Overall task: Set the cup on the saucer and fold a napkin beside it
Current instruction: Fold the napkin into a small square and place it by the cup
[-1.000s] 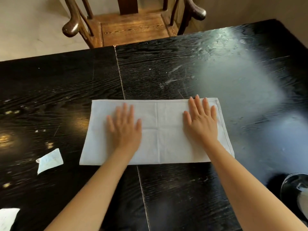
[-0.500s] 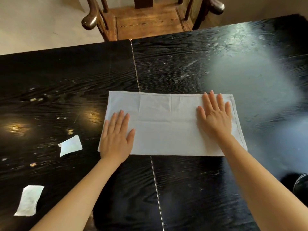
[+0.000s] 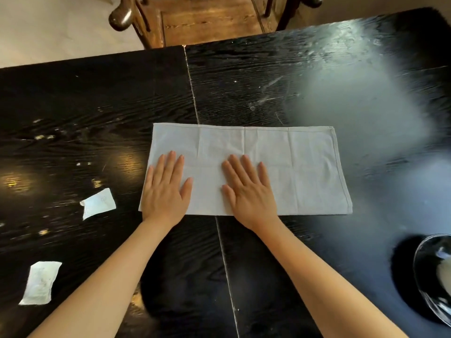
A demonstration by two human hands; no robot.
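Note:
A pale grey cloth napkin [image 3: 292, 167], folded into a long rectangle, lies flat in the middle of the black wooden table [image 3: 268, 81]. My left hand [image 3: 166, 189] rests palm down on the napkin's near left corner, fingers spread. Flat on the napkin near its middle lies my right hand [image 3: 249, 191]. At the right edge of the view a dark glossy round dish [image 3: 432, 276] shows only in part; I cannot tell whether it is the saucer or the cup.
Two small white paper scraps lie on the left of the table, one [image 3: 97, 203] near the napkin and one [image 3: 40, 286] closer to me. A wooden armchair [image 3: 210, 23] stands at the far edge. A seam [image 3: 227, 276] runs across the tabletop.
My right hand has slid left from the napkin's right end to its middle. My left hand went to the left end and stays there. The view shifted slightly.

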